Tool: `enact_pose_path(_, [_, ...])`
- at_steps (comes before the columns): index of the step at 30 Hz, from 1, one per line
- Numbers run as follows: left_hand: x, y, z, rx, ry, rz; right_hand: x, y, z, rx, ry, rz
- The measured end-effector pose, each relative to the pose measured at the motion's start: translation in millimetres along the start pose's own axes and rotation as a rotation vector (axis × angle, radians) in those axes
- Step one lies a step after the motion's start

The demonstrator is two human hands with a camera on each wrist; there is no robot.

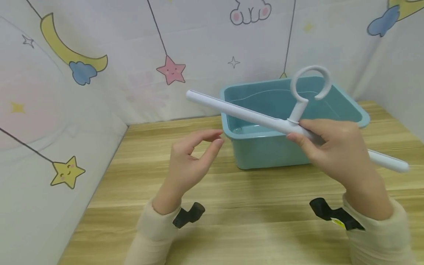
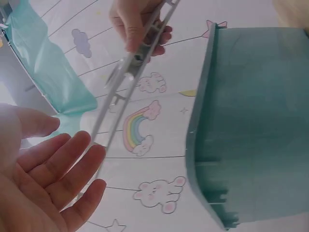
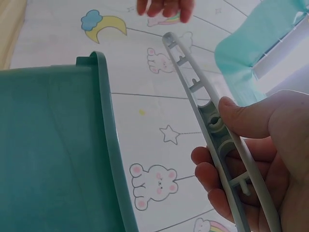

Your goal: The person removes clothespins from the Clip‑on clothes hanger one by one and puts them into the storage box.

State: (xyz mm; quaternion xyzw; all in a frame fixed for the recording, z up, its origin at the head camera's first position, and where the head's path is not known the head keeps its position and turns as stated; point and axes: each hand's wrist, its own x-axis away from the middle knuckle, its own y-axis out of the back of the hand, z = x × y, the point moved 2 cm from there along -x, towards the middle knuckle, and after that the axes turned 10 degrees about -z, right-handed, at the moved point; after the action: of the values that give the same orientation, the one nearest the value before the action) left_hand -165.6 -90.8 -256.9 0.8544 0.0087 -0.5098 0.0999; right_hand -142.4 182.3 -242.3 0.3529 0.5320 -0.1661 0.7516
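A white plastic clothes hanger [image 1: 245,114] with a straight bar and a round open hook is held slanting over the front rim of a light-blue plastic tub [image 1: 268,152]. My right hand [image 1: 341,154] grips it just beside the hook, thumb on one side and fingers on the other. In the right wrist view the underside of the hanger [image 3: 212,123] shows as hollow, with small ribs. My left hand [image 1: 192,158] hovers left of the tub, below the hanger's raised end. Its fingers are loosely bent and hold nothing.
The tub stands towards the back right of a wood-grain table [image 1: 132,191]. Behind and to the left hangs a white cloth [image 1: 198,29] printed with stars, moons and clouds. Small black mounts [image 1: 188,215] sit on both cuffs.
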Motion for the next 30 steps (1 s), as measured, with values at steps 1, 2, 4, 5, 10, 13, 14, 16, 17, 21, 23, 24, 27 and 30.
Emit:
enact_pose_path(1, [-0.9,3.9,-3.3,-0.005,-0.017,-0.006,0,-1,1,0.006,0.008,0.020])
enact_pose_path(2, [-1.9,7.7,-6.6,-0.009,-0.033,-0.016,0,-2,2,0.006,0.018,0.034])
enact_pose_path(4, [-3.8,14.6,-12.8,-0.012,-0.061,-0.035,1,-6,5,-0.002,0.037,0.061])
enact_pose_path(5, [-4.4,17.7,-15.6,-0.009,-0.071,-0.045,2,-8,7,-0.011,0.049,0.069])
enact_pose_path(10, [-6.2,27.5,-25.3,0.014,-0.098,-0.084,6,-21,14,-0.055,0.116,0.075])
enact_pose_path(13, [-5.8,29.6,-27.6,-0.006,-0.097,-0.078,11,-28,21,-0.047,0.142,0.093])
enact_pose_path(14, [-5.3,30.1,-28.0,-0.020,-0.096,-0.073,13,-31,23,-0.051,0.144,0.102])
enact_pose_path(16, [-3.8,31.2,-28.4,-0.048,-0.089,-0.059,17,-36,27,-0.065,0.149,0.120])
enact_pose_path(17, [-3.0,32.0,-28.4,-0.062,-0.085,-0.057,20,-39,29,-0.073,0.149,0.132])
enact_pose_path(21, [-1.4,35.3,-29.8,-0.090,-0.076,-0.060,31,-54,35,-0.110,0.166,0.176])
enact_pose_path(23, [-1.4,36.9,-30.8,-0.100,-0.074,-0.060,35,-61,39,-0.120,0.175,0.212])
enact_pose_path(24, [-1.4,37.7,-31.0,-0.109,-0.073,-0.054,38,-64,40,-0.124,0.179,0.229])
enact_pose_path(27, [-1.1,41.2,-30.9,-0.145,-0.060,-0.022,44,-73,45,-0.122,0.183,0.280])
enact_pose_path(30, [0.8,45.9,-29.7,-0.196,-0.033,0.022,50,-81,49,-0.116,0.183,0.323])
